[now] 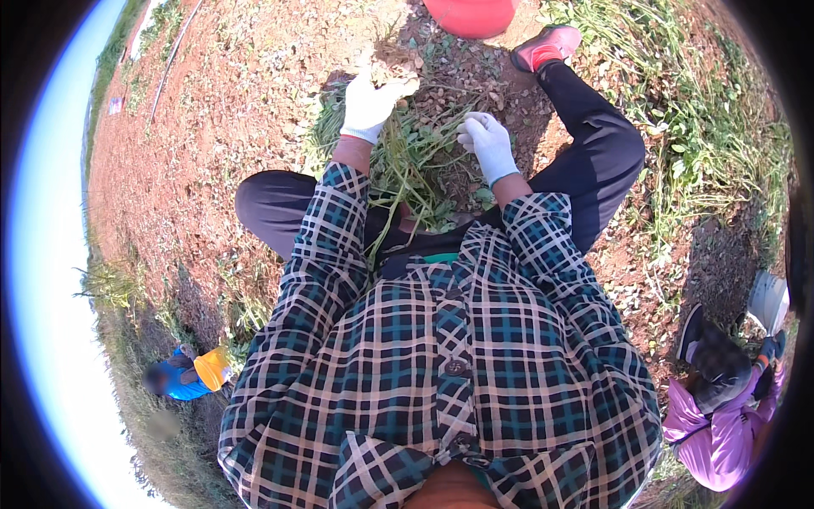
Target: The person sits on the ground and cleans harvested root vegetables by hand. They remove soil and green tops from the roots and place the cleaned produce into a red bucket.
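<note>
My left hand [370, 103], in a white glove, is closed round a bunch of pulled-up green plants that look like peanut plants [407, 157]. Their tan, clumped root end [395, 64] sticks out beyond the fingers, and the long stems trail back toward my lap. To the right of the stems is my right hand [487, 144], also gloved in white. Its fingers are curled in and pressed together; whatever may be between them is too small to make out. More leafy stems lie on the soil under and between both hands.
A red tub [473, 15] stands just ahead, near my outstretched right foot in a red shoe [549, 47]. Heaped cut plants [695, 127] cover the ground at right. One person in purple [712, 437] is behind right by a white bucket [767, 301]; another, behind left, has a yellow bucket [212, 368].
</note>
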A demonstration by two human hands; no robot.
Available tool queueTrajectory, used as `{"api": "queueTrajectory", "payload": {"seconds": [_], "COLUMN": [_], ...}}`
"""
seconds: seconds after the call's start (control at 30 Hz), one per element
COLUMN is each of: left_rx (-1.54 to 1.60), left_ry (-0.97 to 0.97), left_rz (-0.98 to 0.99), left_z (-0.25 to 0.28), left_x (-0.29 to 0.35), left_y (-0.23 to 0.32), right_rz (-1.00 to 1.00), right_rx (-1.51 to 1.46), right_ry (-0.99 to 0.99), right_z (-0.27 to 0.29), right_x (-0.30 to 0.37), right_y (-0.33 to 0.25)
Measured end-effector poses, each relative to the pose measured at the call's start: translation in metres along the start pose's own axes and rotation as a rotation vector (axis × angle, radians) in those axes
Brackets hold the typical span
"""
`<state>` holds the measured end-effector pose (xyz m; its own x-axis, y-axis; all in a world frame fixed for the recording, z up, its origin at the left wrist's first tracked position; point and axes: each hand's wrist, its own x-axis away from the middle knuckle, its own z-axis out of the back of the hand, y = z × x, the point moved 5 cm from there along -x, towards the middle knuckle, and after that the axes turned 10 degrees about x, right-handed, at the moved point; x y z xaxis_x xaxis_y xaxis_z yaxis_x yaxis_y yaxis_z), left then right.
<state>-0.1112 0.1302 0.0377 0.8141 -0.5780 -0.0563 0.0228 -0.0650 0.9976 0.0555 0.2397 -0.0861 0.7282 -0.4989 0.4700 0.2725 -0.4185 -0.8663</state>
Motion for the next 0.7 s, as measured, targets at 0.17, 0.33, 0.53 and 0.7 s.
{"api": "queueTrajectory", "payload": {"seconds": [0.17, 0.33, 0.53, 0.7], "left_rx": [0.695, 1.150, 1.393, 1.102], "left_ry": [-0.182, -0.319, -0.272, -0.236], "left_rz": [0.360, 0.597, 0.555, 0.438], "left_z": [-0.010, -0.005, -0.017, -0.007], "left_x": [0.076, 0.107, 0.141, 0.139], "left_y": [-0.036, -0.044, -0.014, -0.010], "right_rz": [-0.105, -0.094, 0.036, 0.258], "right_rx": [-0.252, -0.556, -0.612, -0.446], "right_ry": [-0.035, -0.428, -0.789, -0.844], "right_z": [0.002, -0.031, -0.077, -0.085], "right_x": [-0.006, 0.019, 0.063, 0.080], "right_y": [0.005, -0.024, -0.086, -0.109]}}
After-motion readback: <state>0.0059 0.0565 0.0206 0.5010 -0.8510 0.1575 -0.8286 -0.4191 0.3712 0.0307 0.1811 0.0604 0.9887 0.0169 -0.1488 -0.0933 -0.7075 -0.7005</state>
